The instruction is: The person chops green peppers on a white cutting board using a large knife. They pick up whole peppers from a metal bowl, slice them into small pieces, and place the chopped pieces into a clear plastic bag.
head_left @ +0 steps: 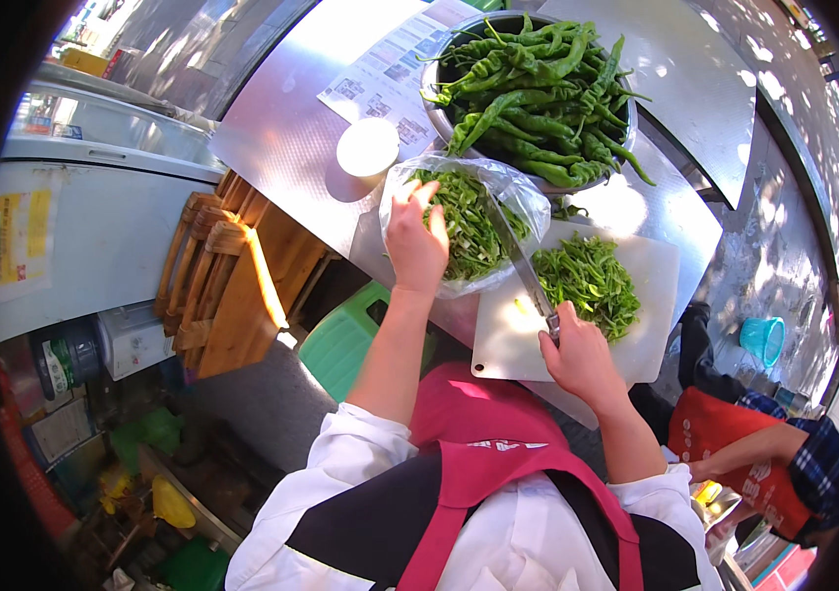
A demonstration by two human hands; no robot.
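Note:
My right hand is closed round the dark handle of a long kitchen knife. Its blade slants up and left across the rim of a container lined with a clear plastic bag, and the tip reaches over the sliced green peppers inside. At the left side of that bag is my left hand, fingers apart and holding nothing I can see. A second heap of sliced peppers lies on the white cutting board, just beyond my right hand.
Whole green peppers fill a large metal bowl at the back. Left of it stand a white round container and a printed sheet on the metal table. A green stool is below. Another person in a red apron is at right.

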